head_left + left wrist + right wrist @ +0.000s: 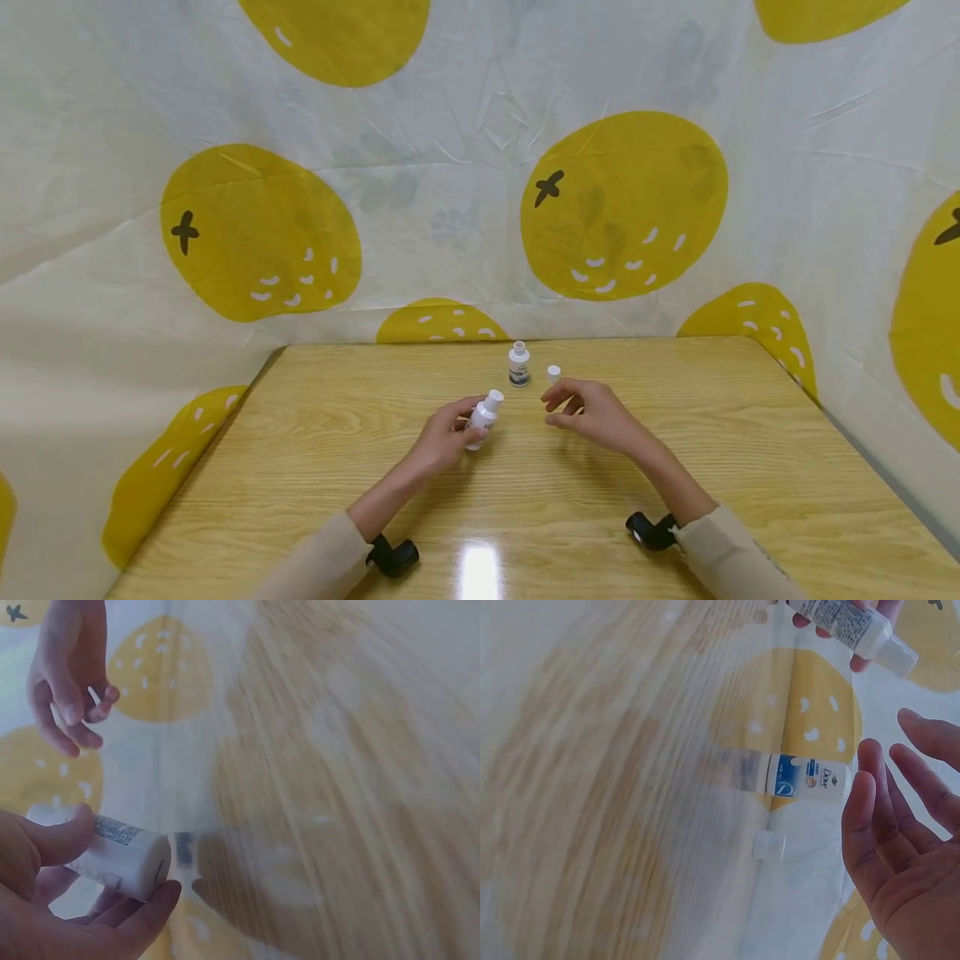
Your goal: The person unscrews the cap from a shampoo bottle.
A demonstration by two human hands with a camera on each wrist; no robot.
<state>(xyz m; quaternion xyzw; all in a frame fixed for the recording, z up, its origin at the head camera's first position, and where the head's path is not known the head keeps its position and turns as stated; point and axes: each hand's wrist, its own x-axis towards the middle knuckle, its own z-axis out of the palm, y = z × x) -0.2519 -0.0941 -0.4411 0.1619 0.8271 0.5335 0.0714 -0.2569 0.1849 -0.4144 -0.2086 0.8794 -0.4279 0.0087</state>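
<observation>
The capped white bottle [481, 420] was tilted, its top leaning to the person's right, and seemed lifted clear of the wooden surface [337, 433], about midway between the left and right edges. The left hand [441, 439] gripped it round the body, thumb on one side and fingers on the other. It looked light and smooth, with a fairly stiff wall that would probably give a little under a hard squeeze and could slip in damp fingers; breakage seemed unlikely. The middle of the body offered the surest hold, leaving the fitted cap [493, 401] free.

The right hand [596, 414] pinched nothing; its fingers were loosely curved, the thumb apart from them.

The open bottle [519, 367] stood upright near the middle of the far edge. It seemed equally light and likely to tip if knocked, so best taken round the label, not the narrow neck.

The loose cap [553, 372] sat just right of it, beyond the right hand's fingertips; hard and very light, it probably suited a fingertip pinch.
</observation>
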